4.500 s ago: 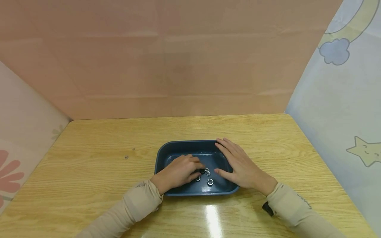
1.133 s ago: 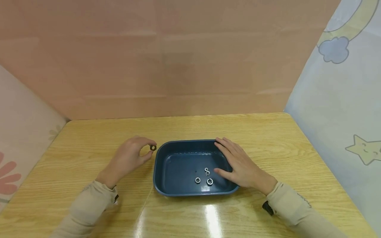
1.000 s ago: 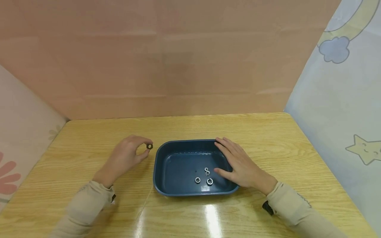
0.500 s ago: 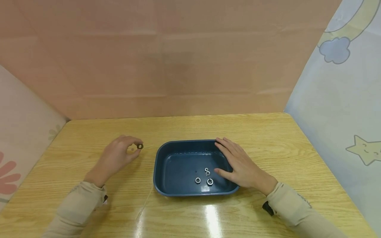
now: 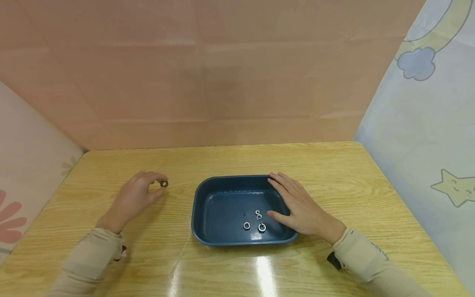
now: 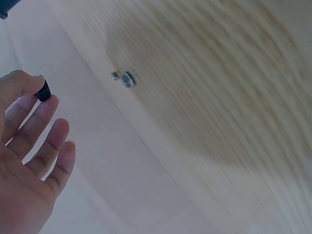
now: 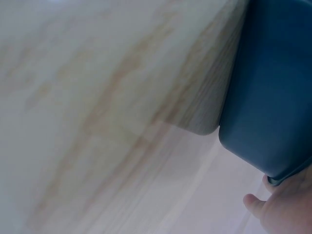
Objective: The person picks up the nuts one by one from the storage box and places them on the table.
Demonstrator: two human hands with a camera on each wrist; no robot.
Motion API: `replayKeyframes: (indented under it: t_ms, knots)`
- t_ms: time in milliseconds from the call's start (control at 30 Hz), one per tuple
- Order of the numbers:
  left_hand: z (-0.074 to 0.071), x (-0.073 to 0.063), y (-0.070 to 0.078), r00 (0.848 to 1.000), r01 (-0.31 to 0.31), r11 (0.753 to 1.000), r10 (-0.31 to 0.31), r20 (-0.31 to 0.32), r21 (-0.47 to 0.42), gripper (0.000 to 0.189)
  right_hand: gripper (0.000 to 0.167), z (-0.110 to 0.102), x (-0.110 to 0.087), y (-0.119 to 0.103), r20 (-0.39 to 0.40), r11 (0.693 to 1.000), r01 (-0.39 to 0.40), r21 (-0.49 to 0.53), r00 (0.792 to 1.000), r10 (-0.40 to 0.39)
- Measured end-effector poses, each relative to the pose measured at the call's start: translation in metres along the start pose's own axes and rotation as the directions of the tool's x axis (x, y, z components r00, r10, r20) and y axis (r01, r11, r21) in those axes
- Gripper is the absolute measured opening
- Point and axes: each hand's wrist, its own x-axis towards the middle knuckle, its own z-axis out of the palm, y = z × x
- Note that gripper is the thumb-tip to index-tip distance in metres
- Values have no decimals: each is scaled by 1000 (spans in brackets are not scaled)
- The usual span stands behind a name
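My left hand (image 5: pixel 128 200) pinches a black hex nut (image 5: pixel 164 183) between thumb and index finger, over the table left of the tray. In the left wrist view the nut (image 6: pixel 44 91) sits at the fingertips, with the other fingers spread loosely. Two silver nuts lie on the tabletop there, a larger nut (image 6: pixel 128 79) beside a smaller one (image 6: pixel 115 75). A dark blue tray (image 5: pixel 219 243) holds several silver nuts, one large (image 5: pixel 262 227). My right hand (image 5: pixel 302 208) rests over the tray's right rim, fingers extended to the far corner, thumb over the inside.
The wood-grain table (image 5: pixel 334 165) ends at a brown paper-covered backdrop (image 5: pixel 222 82). Patterned panels flank it: one with a star and cloud (image 5: pixel 417 64) on the right, one with pink flowers (image 5: pixel 11 218) on the left.
Earlier my left hand was in the tray among the nuts. It lifted out with the black nut and has moved left over the table. My right hand has stayed at the rim.
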Motion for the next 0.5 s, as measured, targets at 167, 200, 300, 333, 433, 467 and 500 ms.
replayKeyframes:
  t_ms: [167, 200, 300, 333, 433, 467, 500]
  knots:
    - [-2, -4, -7, 999, 36, 999, -35, 41, -18, 29, 84, 0, 0, 0, -2, 1000, 2, -10, 1000, -2]
    - [-2, -4, -8, 998, 43, 999, -42, 50, -18, 30, 84, 0, 0, 0, -2, 1000, 1, -11, 1000, -1]
    - [-3, -6, -11, 997, 55, 998, -54, 56, -15, 31, 84, 1, 0, 0, -3, 1000, 2, -10, 1000, -2]
    - [-3, -7, -12, 997, 58, 998, -57, 55, -11, 31, 84, 1, -1, 0, -4, 1000, 3, -10, 1000, -3]
    - [-2, -7, -16, 997, 59, 998, -59, 51, -5, 30, 84, 1, -1, 0, -5, 1000, 4, -9, 1000, -4]
    - [-2, -7, -17, 997, 62, 998, -61, 54, -3, 31, 84, 1, -1, 0, -4, 1000, 3, -9, 1000, -3]
    - [-2, -7, -19, 996, 65, 998, -65, 58, -2, 31, 84, 1, -1, 0, -4, 1000, 3, -10, 1000, -3]
